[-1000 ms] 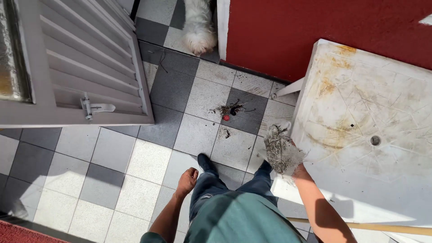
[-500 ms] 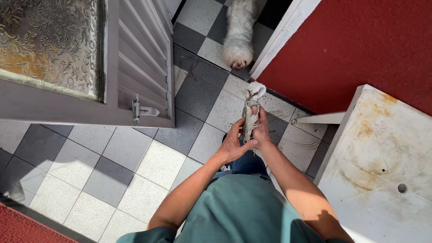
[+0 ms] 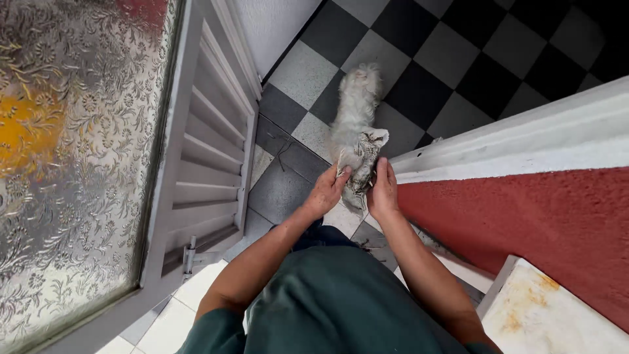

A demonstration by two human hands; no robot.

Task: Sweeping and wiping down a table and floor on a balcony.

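Observation:
A dirty whitish cloth (image 3: 362,160), flecked with dark debris, is bunched up between both of my hands in front of my body. My left hand (image 3: 326,191) grips its left side and my right hand (image 3: 382,190) grips its right side. Just beyond the cloth a white fluffy dog (image 3: 354,118) lies on the checkered floor in the doorway. My green shirt fills the lower middle of the view.
A grey door (image 3: 209,164) with louvres and patterned glass (image 3: 65,164) stands open at the left. A red wall (image 3: 544,229) with a white door frame (image 3: 517,141) runs along the right. A stained white plastic table (image 3: 557,321) shows at the bottom right corner.
One second ago only my right hand held the dirty cloth beside the table, my left hanging free. Both hands now hold the bunched cloth, and I have moved toward the doorway and dog.

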